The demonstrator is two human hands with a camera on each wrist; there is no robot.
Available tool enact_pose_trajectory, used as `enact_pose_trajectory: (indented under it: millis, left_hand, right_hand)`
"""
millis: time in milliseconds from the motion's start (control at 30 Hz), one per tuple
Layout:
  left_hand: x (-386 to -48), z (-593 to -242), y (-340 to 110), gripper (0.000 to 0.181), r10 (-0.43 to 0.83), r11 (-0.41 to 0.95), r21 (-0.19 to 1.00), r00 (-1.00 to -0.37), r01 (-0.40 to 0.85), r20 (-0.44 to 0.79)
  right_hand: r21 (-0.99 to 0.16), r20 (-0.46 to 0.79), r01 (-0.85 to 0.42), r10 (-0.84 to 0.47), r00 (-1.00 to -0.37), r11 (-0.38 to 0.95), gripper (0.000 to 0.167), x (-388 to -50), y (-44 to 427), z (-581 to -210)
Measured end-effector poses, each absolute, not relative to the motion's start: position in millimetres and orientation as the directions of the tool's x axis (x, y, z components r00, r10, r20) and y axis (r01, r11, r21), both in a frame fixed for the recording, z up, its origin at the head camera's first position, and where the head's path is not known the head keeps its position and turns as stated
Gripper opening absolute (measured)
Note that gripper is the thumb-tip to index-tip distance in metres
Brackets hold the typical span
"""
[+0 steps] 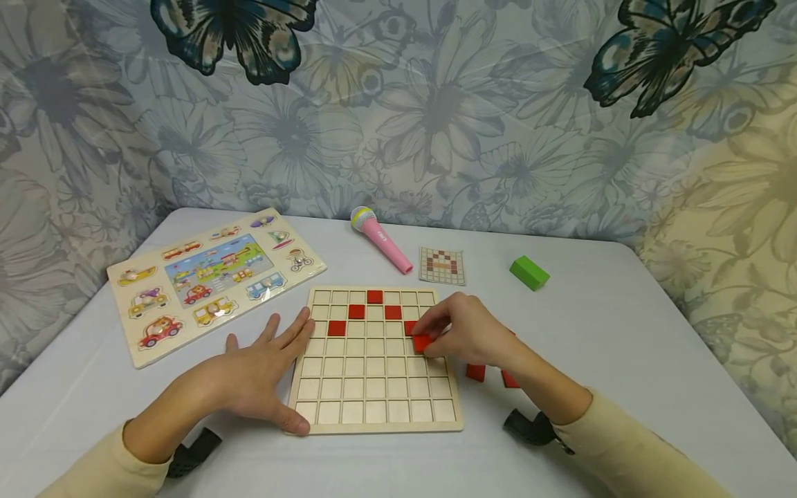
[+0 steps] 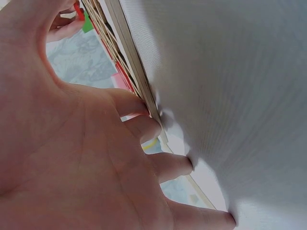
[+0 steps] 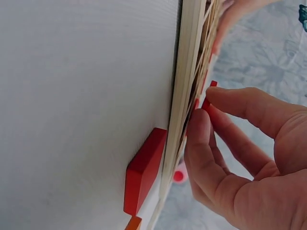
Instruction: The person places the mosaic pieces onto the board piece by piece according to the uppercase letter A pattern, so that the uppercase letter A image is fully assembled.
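- Behind the left hand [image 1: 264, 380], a pale yellow sleeve [image 1: 115, 465] is worn.
- Below and behind that hand, a black angular gadget [image 1: 194, 454] is worn.
- Behind the right hand [image 1: 474, 333], a matching sleeve [image 1: 629, 449] is worn, with a black curved gadget [image 1: 529, 427] below.

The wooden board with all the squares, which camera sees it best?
The head view, because it shows nearly all of the wooden board from above, with just bits hidden, such as where the right hand reaches over it. The left wrist and right wrist views show only part of it, from the side, as a thin slanting edge.
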State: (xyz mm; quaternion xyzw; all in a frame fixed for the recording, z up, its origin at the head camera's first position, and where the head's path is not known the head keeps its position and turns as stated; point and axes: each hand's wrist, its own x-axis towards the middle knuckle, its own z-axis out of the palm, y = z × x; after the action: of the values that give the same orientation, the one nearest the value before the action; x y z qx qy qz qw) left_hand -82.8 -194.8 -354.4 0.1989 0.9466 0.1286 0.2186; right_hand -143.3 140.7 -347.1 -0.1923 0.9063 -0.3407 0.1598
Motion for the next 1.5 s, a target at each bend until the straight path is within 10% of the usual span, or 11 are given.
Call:
enact_pose_trajectory:
  millis: [1500]
  left_hand:
    - [-82,-352,-194,0.148,0.435,0.885,0.344,-0.821,0.315,-0.369]
  right_hand:
    - [-0.609,-0.153,-0.297,-0.477,-0.865,0.735,0.026,-143,128,-345]
